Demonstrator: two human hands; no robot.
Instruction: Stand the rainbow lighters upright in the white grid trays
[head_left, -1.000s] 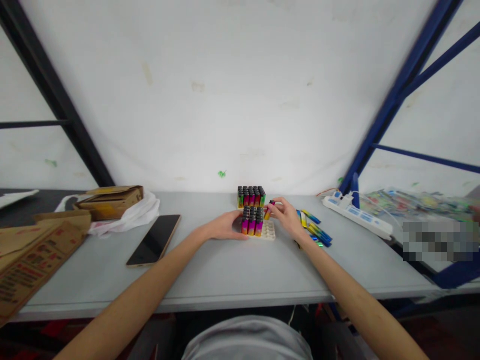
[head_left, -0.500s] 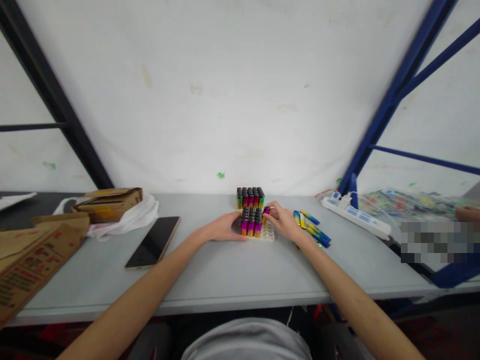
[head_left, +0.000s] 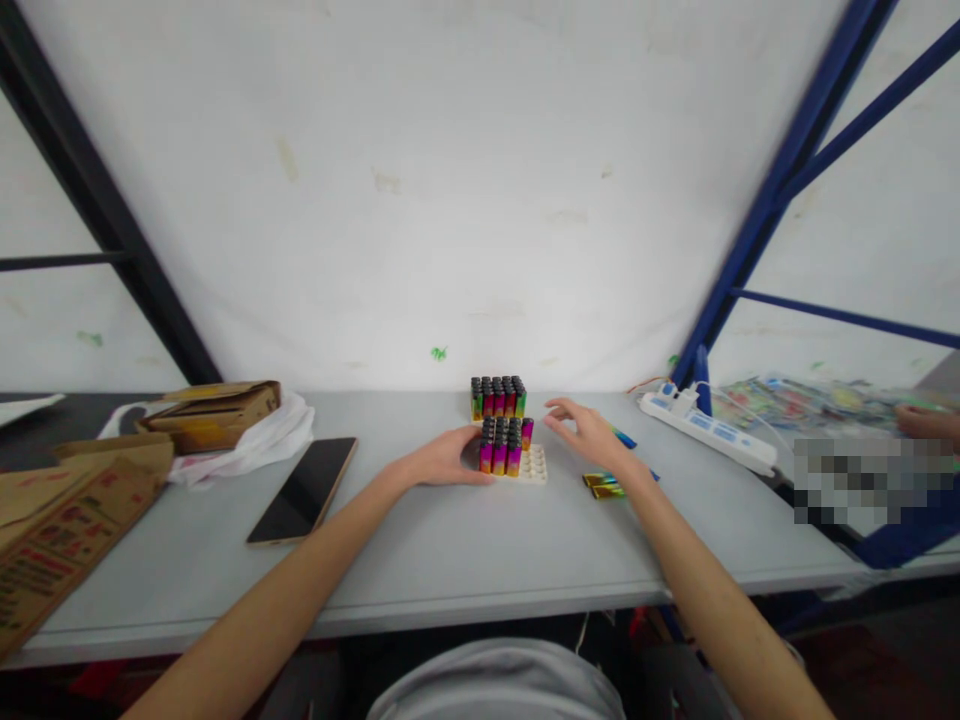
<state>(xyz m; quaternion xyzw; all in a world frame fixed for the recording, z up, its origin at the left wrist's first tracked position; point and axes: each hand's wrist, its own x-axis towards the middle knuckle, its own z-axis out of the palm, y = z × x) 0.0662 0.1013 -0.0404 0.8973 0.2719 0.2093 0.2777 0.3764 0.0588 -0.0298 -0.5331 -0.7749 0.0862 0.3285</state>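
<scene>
Black-topped lighters, purple to orange, stand upright in close rows in the left part of a white tray with round holes. My left hand is closed round the tray's left end, thumb at the front and fingers towards the back. One more lighter stands at the back of the tray, just right of the rows. My right hand is apart from it on the right, fingers spread and nothing in them. Loose blue-and-yellow lighters lie under and beside my right hand, partly hidden by it.
Behind the tray stands a block of multicoloured lighters. A phone, a white plastic bag and cardboard boxes lie on the left. A power strip lies at right; another person's hand shows at the far right.
My right hand has let go of a lighter at the tray's back and moved right, over the loose lighters. My left hand stays at the tray.
</scene>
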